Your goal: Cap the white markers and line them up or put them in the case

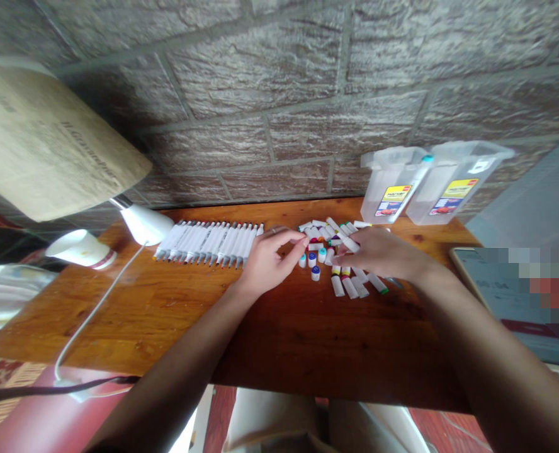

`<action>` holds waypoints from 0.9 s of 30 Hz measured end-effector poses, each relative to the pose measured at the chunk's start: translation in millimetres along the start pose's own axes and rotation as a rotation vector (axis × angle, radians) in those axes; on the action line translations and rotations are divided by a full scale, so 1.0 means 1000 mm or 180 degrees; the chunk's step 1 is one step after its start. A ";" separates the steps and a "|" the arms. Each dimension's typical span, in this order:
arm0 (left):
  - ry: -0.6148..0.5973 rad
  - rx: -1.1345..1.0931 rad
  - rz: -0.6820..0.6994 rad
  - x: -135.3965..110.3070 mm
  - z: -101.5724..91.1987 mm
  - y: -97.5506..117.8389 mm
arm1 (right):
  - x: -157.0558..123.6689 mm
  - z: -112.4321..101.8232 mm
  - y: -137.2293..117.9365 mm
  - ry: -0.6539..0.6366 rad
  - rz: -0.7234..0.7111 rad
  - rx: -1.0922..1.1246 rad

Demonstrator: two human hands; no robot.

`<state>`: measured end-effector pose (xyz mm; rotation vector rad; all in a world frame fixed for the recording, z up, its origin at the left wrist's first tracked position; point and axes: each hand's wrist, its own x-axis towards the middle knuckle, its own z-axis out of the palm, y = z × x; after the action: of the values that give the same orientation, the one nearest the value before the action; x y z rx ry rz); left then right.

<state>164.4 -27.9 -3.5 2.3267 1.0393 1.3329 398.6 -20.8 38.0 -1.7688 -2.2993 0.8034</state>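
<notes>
My left hand (271,257) rests on the wooden table (175,314) with its fingers curled and pinched near several small loose marker caps (313,259); what it pinches, if anything, is too small to see. My right hand (383,253) lies over a heap of white markers (329,229) and grips one white marker (346,242) between thumb and fingers. A neat row of white markers (208,242) lies side by side left of my left hand. More markers (355,286) stick out under my right hand.
Two clear plastic marker boxes (421,182) with yellow labels stand against the stone wall at the back right. A white desk lamp (142,223) and its cable (90,314) sit at the left. A tablet (510,296) lies at the right edge.
</notes>
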 end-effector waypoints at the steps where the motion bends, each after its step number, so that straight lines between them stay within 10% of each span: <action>1: 0.0011 -0.0001 0.0017 0.000 0.000 0.000 | 0.000 0.001 0.000 -0.0033 -0.0014 -0.0036; 9: 0.0056 -0.0050 -0.0041 0.000 0.000 0.001 | -0.003 -0.008 0.003 -0.0133 -0.0295 0.0505; 18: -0.0127 -0.0859 0.0108 0.002 -0.002 0.016 | -0.014 0.000 -0.024 0.0549 -0.1314 0.2120; 27: 0.0083 -0.0822 -0.0216 0.004 -0.001 0.016 | -0.012 -0.004 -0.024 0.1417 -0.1085 0.3324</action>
<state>172.3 -36.3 8.0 2.0730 0.8864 1.3848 383.3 -34.6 55.0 -0.9190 -1.3791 1.0966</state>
